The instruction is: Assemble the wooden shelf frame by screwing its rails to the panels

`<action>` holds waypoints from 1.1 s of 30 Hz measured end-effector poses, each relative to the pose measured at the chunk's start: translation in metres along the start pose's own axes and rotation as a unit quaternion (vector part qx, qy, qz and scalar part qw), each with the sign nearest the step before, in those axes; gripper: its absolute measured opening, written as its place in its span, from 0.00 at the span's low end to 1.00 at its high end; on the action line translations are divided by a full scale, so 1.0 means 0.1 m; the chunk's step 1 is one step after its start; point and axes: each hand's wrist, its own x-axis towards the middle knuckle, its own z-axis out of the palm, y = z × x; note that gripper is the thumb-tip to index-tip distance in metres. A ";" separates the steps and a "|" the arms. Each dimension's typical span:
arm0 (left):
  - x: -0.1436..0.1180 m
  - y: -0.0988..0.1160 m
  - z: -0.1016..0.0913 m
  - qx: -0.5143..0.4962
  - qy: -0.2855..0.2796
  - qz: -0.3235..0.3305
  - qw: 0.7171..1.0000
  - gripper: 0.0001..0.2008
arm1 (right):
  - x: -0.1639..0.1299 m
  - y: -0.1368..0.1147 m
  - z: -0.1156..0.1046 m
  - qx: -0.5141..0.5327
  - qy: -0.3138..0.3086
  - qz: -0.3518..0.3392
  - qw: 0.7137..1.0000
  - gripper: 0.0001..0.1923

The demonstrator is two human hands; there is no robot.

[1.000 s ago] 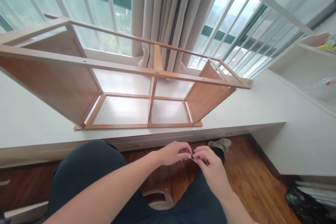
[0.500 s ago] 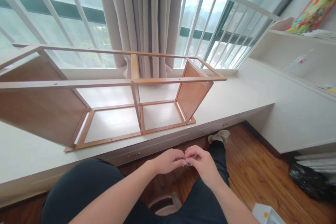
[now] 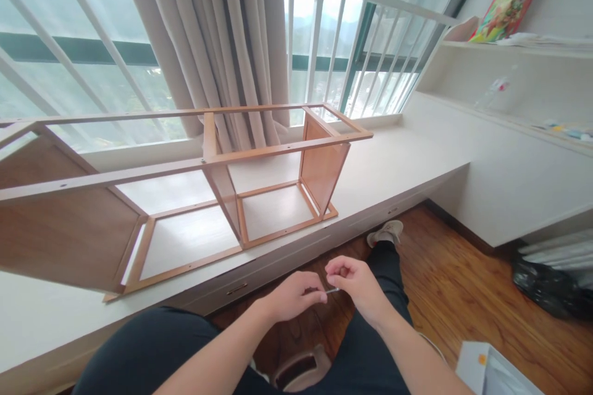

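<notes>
Hands: left hand [image 3: 294,296], right hand [image 3: 354,284] pinch small pin [image 3: 332,290].

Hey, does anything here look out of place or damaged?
Nothing looks damaged. The wooden frame sits on the white ledge as a bare skeleton, without panels in its open bays. The left hand and right hand pinch a small thin part.

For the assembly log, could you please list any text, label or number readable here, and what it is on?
No text can be read.
Colourful bag on the top shelf: printed pattern, any lettering too blurred.
Plastic packet on the shelf: red mark, too small to read.
White box on the floor: an orange mark, no legible words.
Wooden frame and the small part between the hands: no markings visible.
</notes>
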 end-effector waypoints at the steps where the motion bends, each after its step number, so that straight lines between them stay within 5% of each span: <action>1: 0.00 0.00 0.00 -0.004 0.004 0.002 1.000 0.17 | 0.00 0.00 0.00 0.004 0.002 0.002 1.000 0.11; 12: -0.01 0.02 0.00 -0.031 0.131 0.010 0.991 0.19 | 0.04 0.09 0.03 -0.001 0.061 -0.018 0.998 0.30; 21: -0.05 0.12 -0.08 0.033 0.232 0.022 0.972 0.22 | -0.03 -0.15 0.16 -0.145 0.021 -0.093 0.985 0.18; 33: -0.16 0.12 -0.25 0.066 0.330 0.064 0.940 0.18 | 0.19 -0.50 0.44 -0.223 -0.011 -0.178 0.958 0.15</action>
